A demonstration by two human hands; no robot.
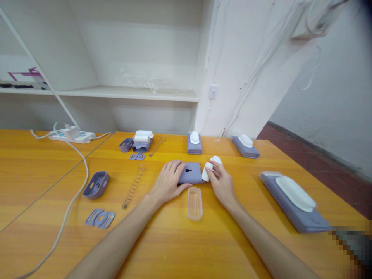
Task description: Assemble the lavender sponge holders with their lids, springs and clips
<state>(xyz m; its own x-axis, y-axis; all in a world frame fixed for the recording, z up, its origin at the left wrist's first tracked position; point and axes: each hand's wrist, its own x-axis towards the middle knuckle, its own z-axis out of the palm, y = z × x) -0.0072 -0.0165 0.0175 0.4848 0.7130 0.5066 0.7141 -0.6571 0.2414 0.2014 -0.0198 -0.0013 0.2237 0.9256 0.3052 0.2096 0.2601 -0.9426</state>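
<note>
My left hand [170,180] grips the left end of a grey-purple plastic case [192,173] lying on the table, its thumb along the near side. A small black slot shows on the case's upper face. At the case's right end, my right hand [221,180] pinches a white cylindrical piece [207,172] between thumb and fingers. Another rounded white part [216,159] shows just behind those fingers; whether it is joined to the cylinder I cannot tell. Just in front of the case lies a clear shallow plastic tray [194,204].
To the left are a coil spring [134,188], a grey-purple end cup [97,185] and flat cut-out plates [100,218]. Similar cases with white tops stand behind and at right [293,201]. A white cable [84,174] runs from a power strip [72,134] along the left.
</note>
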